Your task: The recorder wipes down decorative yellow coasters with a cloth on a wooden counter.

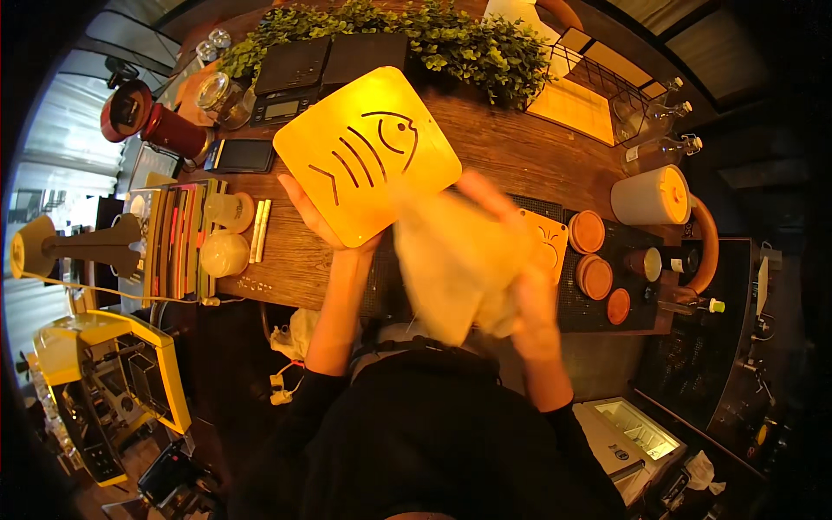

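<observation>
In left hand (314,218), plaque (367,156), in right (532,312), cloth (459,264)

We've got our square yellow board (368,154) raised over the tabletop (494,139), dark fish skeleton showing; at its lower-right edge, our pale cloth (458,264), crumpled, blurred!

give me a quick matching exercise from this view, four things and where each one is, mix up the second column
Column one
1. square yellow board with a fish design
2. pale cloth
3. leafy greenery
4. pale lidded canister

Column two
A. along the far edge of the wooden table
B. in the right hand
C. on the right part of the table
D. in the left hand

Right pairs: 1-D, 2-B, 3-A, 4-C
</observation>
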The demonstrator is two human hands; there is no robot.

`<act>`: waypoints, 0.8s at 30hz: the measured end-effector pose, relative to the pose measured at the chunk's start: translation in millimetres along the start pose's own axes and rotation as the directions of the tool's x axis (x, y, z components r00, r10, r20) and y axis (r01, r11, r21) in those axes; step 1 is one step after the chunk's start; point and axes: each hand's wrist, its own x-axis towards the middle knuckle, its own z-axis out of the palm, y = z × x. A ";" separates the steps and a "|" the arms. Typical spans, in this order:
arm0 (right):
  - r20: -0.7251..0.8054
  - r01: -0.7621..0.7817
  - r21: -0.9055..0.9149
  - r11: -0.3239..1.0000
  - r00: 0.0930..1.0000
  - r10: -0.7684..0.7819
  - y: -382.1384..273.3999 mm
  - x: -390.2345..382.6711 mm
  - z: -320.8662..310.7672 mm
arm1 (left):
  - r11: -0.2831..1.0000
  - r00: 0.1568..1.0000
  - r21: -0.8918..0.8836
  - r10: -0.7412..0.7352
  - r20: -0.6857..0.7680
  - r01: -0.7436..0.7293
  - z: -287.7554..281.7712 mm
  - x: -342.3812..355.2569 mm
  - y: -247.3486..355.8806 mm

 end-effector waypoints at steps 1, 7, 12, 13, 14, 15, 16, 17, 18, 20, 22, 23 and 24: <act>-0.049 0.112 0.004 0.994 0.992 -0.112 -11.4 2.9 -6.4 | 1.000 1.000 0.015 -0.001 -0.013 0.001 3.6 -0.5 -2.7; -0.391 0.342 -0.286 0.895 0.811 -0.435 -45.2 23.3 -49.6 | 0.999 0.998 0.027 -0.020 -0.052 0.022 7.5 -2.9 -6.8; -0.311 0.304 -0.427 0.852 0.835 -0.454 -35.5 28.8 -37.0 | 0.998 0.997 -0.008 -0.062 -0.039 0.062 8.0 -3.5 -7.9; -0.311 0.303 -0.426 0.853 0.836 -0.453 -37.0 29.5 -32.4 | 0.996 0.996 -0.037 -0.083 -0.024 0.082 6.9 -3.5 -7.8; -0.296 0.238 -0.494 0.836 0.859 -0.419 -39.2 30.8 -27.9 | 0.992 0.995 -0.066 -0.104 -0.008 0.103 7.0 -3.5 -7.8; -0.283 0.173 -0.559 0.811 0.879 -0.383 -41.1 32.4 -24.2 | 0.993 0.995 -0.066 -0.103 -0.009 0.103 7.2 -4.1 -7.6; -0.273 0.109 -0.621 0.776 0.898 -0.345 -41.6 33.9 -22.2 | 0.991 0.992 -0.058 -0.124 -0.017 0.123 7.6 -5.7 -7.0; -0.193 0.037 -0.856 0.515 0.902 -0.386 -40.0 35.3 -22.6 | 0.988 0.989 -0.050 -0.144 -0.025 0.143 9.4 -7.4 -6.6; -0.193 0.037 -0.855 0.517 0.903 -0.384 -32.4 43.5 -25.4 | 0.986 0.986 -0.040 -0.164 -0.035 0.162 9.6 -9.2 -6.1; 0.439 0.543 -0.817 0.193 0.803 -0.402 -13.7 62.3 -32.6 | 0.986 0.987 -0.046 -0.160 -0.034 0.158 10.5 -12.6 -10.5; 0.401 0.493 -0.845 0.206 0.840 -0.365 -8.7 58.2 -36.1 | 0.986 0.988 -0.062 -0.155 -0.029 0.153 12.1 -15.5 -15.8; 0.362 0.443 -0.869 0.221 0.873 -0.327 -5.5 56.1 -36.6 | 0.986 0.987 -0.061 -0.156 -0.032 0.154 11.9 -17.0 -15.1; 0.391 0.446 -0.891 0.086 0.849 -0.356 -3.5 55.1 -35.0 | 0.984 0.988 -0.089 -0.156 -0.012 0.154 11.7 -18.5 -14.7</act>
